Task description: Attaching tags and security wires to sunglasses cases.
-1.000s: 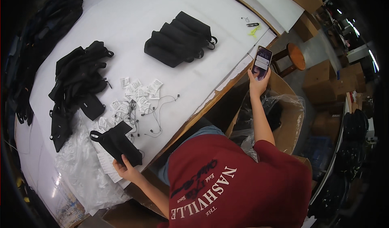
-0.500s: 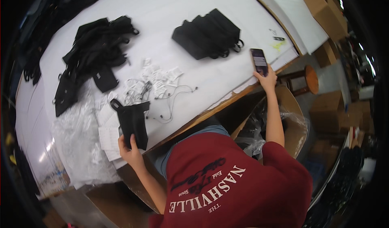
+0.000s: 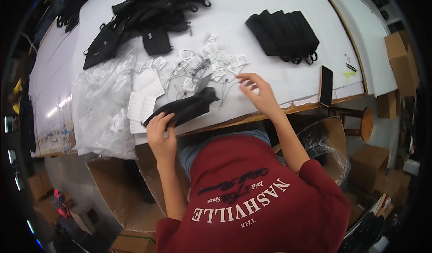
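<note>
My left hand (image 3: 162, 129) grips the near left end of a black fabric pouch (image 3: 191, 107), which lies slanted at the table's front edge. My right hand (image 3: 257, 91) hovers past the pouch's right end, its fingers curved and apart, with nothing visible held in them. Its fingertips are close to thin dark cords (image 3: 225, 92) that trail from a heap of small white tags (image 3: 218, 57). A phone (image 3: 326, 85) with a dark screen lies by the table edge, right of that hand.
A loose pile of black pouches (image 3: 153, 10) covers the far left, and a neat row of them (image 3: 283, 35) lies at right. Clear plastic wrap (image 3: 101, 104) and printed sheets (image 3: 146, 91) are at left. Open cartons (image 3: 126, 190) and a wooden stool (image 3: 366, 125) stand below the table.
My right hand has let go of the phone, which now lies on the table, and moved left toward the cords. The pouch in my left hand has tipped over to the right. The view has shifted.
</note>
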### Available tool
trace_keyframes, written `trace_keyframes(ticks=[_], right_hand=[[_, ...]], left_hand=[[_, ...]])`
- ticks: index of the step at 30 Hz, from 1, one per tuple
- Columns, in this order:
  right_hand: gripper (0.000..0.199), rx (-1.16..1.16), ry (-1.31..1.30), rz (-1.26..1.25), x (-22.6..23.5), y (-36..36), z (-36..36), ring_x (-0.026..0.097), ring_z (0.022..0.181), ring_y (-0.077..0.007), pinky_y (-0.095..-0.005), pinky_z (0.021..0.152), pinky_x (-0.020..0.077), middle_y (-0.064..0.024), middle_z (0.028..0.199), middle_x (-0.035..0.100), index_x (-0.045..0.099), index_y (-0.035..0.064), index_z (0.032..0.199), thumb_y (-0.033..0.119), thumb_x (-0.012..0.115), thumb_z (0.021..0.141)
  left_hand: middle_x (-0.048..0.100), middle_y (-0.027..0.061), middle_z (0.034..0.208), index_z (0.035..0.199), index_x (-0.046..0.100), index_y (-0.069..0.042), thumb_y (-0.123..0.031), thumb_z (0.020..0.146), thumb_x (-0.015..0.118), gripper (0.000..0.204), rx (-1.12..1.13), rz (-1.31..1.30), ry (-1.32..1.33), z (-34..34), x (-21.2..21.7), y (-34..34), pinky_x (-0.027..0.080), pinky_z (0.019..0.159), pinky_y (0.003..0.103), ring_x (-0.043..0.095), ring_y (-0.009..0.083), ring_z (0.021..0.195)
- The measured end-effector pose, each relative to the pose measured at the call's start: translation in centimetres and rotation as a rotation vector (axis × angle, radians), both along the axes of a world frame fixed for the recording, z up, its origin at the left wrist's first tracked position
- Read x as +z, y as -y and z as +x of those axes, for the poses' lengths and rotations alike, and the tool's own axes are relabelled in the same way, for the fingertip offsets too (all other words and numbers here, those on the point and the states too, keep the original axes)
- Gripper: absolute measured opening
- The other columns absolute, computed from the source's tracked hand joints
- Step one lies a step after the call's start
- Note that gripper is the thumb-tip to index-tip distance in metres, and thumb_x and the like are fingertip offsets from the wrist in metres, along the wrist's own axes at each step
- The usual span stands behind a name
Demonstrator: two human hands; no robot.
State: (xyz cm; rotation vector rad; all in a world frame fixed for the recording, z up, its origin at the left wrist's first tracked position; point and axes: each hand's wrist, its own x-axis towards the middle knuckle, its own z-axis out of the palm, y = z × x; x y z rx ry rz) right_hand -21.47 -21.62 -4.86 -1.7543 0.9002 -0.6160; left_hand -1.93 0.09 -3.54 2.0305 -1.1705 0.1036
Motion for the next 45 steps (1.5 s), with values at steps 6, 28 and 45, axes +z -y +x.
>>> trace_keyframes(ticks=[6,28,45], right_hand=[[0.044,0.27,0.074,-0.381,1.4,-3.4,3.3,0.052,0.108,-0.0262,-0.0372,0.095,0.0382,-0.0051,0.111,0.061,0.06,0.0089,0.117,0.007,0.068,0.073],[0.016,0.297,-0.196,0.35,4.5,4.1,-4.8,0.058,0.063,-0.0106,-0.0233,0.061,0.0478,-0.005,0.074,0.061,0.061,-0.0029,0.084,0.012,0.067,0.085],[0.031,-0.427,0.441,0.642,-0.4,-1.4,2.3,0.037,0.044,-0.0061,-0.0215,0.04,0.0258,0.0021,0.053,0.044,0.054,0.0078,0.078,0.031,0.047,0.098]], left_hand=[[0.063,0.0143,0.111,0.096,0.069,-0.007,0.001,0.072,0.068,0.025,-0.097,0.009,0.005,-1.8,0.6,0.2,0.044,0.089,0.041,0.056,0.0345,0.103],[0.053,0.0159,0.132,0.088,0.067,-0.004,-0.001,0.074,0.068,0.015,-0.062,0.159,0.061,-2.1,1.3,-3.3,0.04,0.095,0.04,0.051,0.034,0.118],[0.06,0.0072,0.07,0.084,0.062,-0.005,-0.01,0.077,0.069,0.012,-0.367,0.354,-0.235,-7.2,2.4,-2.6,0.044,0.063,0.035,0.056,0.0249,0.065]])
